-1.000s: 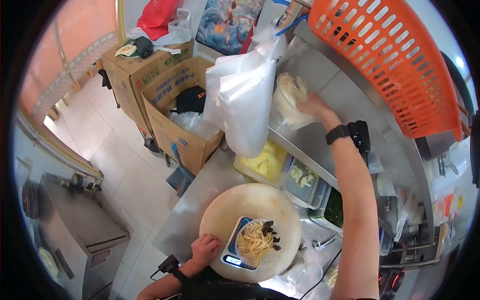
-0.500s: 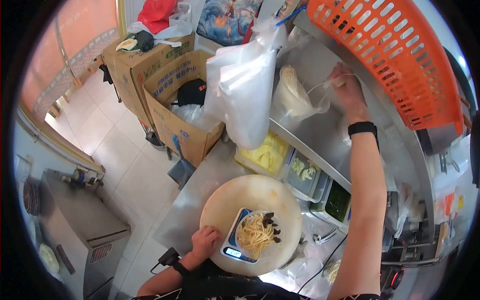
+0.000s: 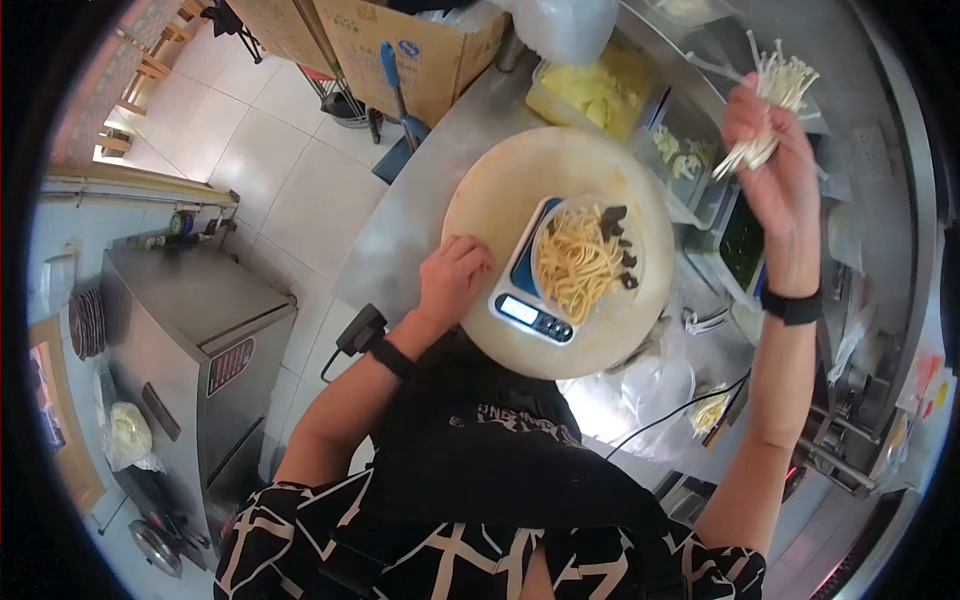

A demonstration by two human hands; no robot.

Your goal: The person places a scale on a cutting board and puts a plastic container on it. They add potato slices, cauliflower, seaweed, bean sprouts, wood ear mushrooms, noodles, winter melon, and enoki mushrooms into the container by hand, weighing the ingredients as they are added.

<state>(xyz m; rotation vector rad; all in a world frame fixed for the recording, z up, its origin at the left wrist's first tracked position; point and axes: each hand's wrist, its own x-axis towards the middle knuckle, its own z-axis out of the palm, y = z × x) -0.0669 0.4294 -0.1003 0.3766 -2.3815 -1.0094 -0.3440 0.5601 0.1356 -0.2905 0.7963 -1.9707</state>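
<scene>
My right hand (image 3: pixel 775 165) is closed round a bunch of thin white enoki mushrooms (image 3: pixel 785 85), raised above the steel shelf at the upper right. My left hand (image 3: pixel 453 280) rests with bent fingers on the left edge of the round board (image 3: pixel 500 185); nothing shows in it. On the board lies a digital scale (image 3: pixel 535 318) with a lit display. A clear bowl on the scale holds yellowish noodles (image 3: pixel 575 265) and dark fungus pieces (image 3: pixel 613 222) along its right side.
Behind the board stand containers of yellow slices (image 3: pixel 590 95), pale chopped pieces (image 3: pixel 680 152) and dark greens (image 3: pixel 742 240). Cardboard boxes (image 3: pixel 400 60) are at the upper left. A black cable (image 3: pixel 665 418) crosses the counter at the lower right.
The view has tilted down and the board appears higher. My right hand, earlier at the plastic bag on the shelf, now holds a bunch of enoki. My left hand stays at the board's edge.
</scene>
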